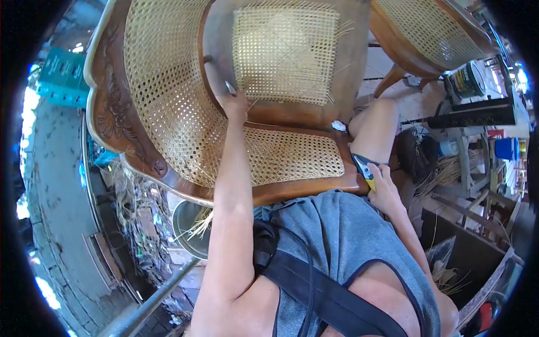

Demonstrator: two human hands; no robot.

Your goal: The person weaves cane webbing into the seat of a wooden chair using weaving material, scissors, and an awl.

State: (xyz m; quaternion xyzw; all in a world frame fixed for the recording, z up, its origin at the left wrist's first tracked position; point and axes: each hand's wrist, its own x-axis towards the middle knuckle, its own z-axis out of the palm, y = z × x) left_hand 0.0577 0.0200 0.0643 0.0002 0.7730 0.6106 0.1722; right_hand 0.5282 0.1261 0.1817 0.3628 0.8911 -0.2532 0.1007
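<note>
Here's the left hand [234,105], reaching across to the near left corner of the square, pale tan woven cane seat panel [283,56], which lies on the seat of the carved brown wooden chair [106,129]. Its fingers look bent inward beside a small shiny metal tip [230,87]; whether they pinch anything, I cannot tell. And the right hand [384,191], down by the chair's near right corner, is curled around a yellow-and-dark-handled hand tool [370,182].

Good handling here, I'd judge, means light fingertips at that corner, weave kept flat and square, and tool tips well away from finished strands. Watch the panel's right edge: loose ends fan out there and could snag.

Now the surface: smooth brown wood frames the panel, a crumpled white scrap [338,126] near the seat's right edge. Around it, a busy workshop: a round metal container [188,224] with pale strands, littered ground [140,216] at left, another cane-panelled wooden chair [418,25] beyond.
</note>
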